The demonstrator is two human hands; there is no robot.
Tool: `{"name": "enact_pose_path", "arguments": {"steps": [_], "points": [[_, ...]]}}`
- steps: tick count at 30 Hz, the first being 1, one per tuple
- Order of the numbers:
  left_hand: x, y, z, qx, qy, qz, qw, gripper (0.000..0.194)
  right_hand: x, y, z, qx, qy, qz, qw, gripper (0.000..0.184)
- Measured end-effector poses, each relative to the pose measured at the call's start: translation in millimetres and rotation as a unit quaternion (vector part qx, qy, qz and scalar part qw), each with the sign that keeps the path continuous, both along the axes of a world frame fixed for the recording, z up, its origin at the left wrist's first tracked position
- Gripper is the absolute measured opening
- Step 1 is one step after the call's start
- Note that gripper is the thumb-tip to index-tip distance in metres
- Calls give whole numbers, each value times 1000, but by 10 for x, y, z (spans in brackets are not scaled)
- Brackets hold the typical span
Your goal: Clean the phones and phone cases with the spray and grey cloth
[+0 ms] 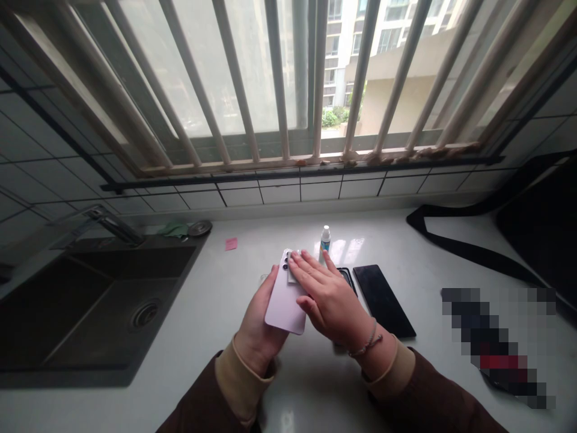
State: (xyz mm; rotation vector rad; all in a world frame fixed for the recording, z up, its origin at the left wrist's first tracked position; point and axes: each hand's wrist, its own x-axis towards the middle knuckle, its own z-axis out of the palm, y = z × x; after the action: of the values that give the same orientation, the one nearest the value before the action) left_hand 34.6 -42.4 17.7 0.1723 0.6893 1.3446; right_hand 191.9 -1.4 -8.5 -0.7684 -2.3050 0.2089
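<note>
My left hand (256,328) grips a pale lilac phone (283,300) from below, its back facing up over the white counter (216,313). My right hand (327,297) lies across the phone's upper part with fingers stretched flat, pressing a small white wipe (292,272) against the camera area. A small white bottle with a blue label (325,239) stands just beyond the phone. Two dark phones lie to the right: one (383,299) fully seen, another (347,278) mostly hidden by my right hand.
A dark sink (90,300) with a tap (112,224) fills the left. A pink sticky note (231,243) lies behind the phone. A black bag with a strap (536,234) sits at the right. A barred window runs along the back.
</note>
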Motion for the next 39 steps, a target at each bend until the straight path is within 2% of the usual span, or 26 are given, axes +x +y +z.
{"name": "enact_pose_path", "arguments": {"steps": [4,8,14,18,20,21,25,29,31,33,36,39], "points": [[46,-23,54,-1,0,-56,998,47,13,35,-4,-27,19,-39,999,66],[48,-32,56,11,-6,-58,998,46,19,29,12,-13,17,-32,999,69],[6,21,-15,9,-29,1,1000,44,-1,-26,20,-16,-11,38,999,69],[-35,45,13,-43,-33,40,998,46,-49,-75,16,-5,-10,112,994,91],[-75,42,32,-57,-22,47,997,51,-82,-107,24,14,-7,134,991,94],[-100,39,39,-62,-15,48,997,54,-99,-124,32,28,-4,139,990,87],[-207,48,48,-62,15,72,995,59,-144,-179,68,86,27,150,985,40],[-256,92,60,-44,37,132,990,55,-139,-231,108,97,87,168,977,31],[-249,105,71,-37,53,147,987,51,-116,-266,134,59,136,177,973,30],[-228,99,74,-30,83,144,986,47,-82,-291,157,-17,204,159,966,29],[-185,57,52,1,173,136,976,40,-39,-260,153,-156,308,64,936,26],[-149,1,25,52,312,148,937,56,-29,-137,83,-252,378,-30,890,33]]}}
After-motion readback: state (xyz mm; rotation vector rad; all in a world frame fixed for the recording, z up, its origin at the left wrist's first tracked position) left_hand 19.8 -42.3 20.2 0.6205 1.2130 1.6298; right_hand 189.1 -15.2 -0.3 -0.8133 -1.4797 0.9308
